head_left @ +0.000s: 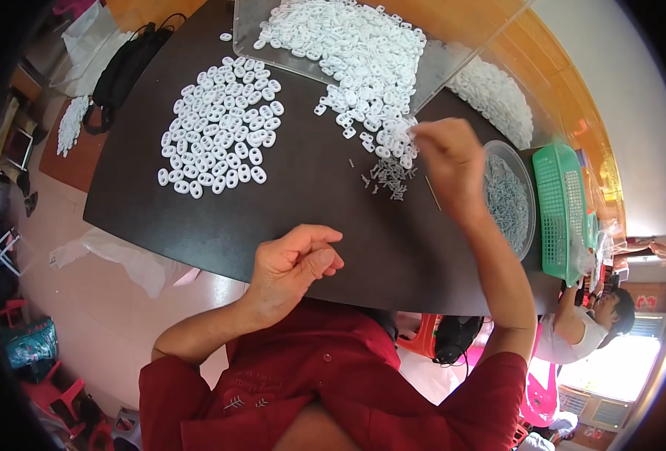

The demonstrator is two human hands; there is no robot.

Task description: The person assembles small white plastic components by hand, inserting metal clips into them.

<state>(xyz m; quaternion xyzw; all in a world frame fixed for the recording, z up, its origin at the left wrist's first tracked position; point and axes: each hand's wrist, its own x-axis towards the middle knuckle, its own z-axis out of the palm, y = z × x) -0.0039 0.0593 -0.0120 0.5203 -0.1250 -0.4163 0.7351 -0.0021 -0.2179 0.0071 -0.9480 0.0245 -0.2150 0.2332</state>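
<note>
My left hand (pixel 295 267) is held over the near edge of the dark table (pixel 303 195), its fingers curled in toward the thumb. Whatever lies between those fingertips, if anything, is hidden. At the right side of the loose heap of small white two-holed oval plastic pieces (pixel 370 83), my right hand (pixel 453 158) has its fingertips drawn together, slightly blurred. What they pinch cannot be made out. Just below that heap lies a small pile of grey screws (pixel 391 177). To the left, many white oval pieces (pixel 224 124) are spread flat in a patch.
A clear plastic bin (pixel 244 34) tips white pieces out at the back. On the right stand a round tub of screws (pixel 509 199) and a green basket (pixel 562 210). A thin rod (pixel 433 192) lies near my right hand. Another person (pixel 584 327) is at far right.
</note>
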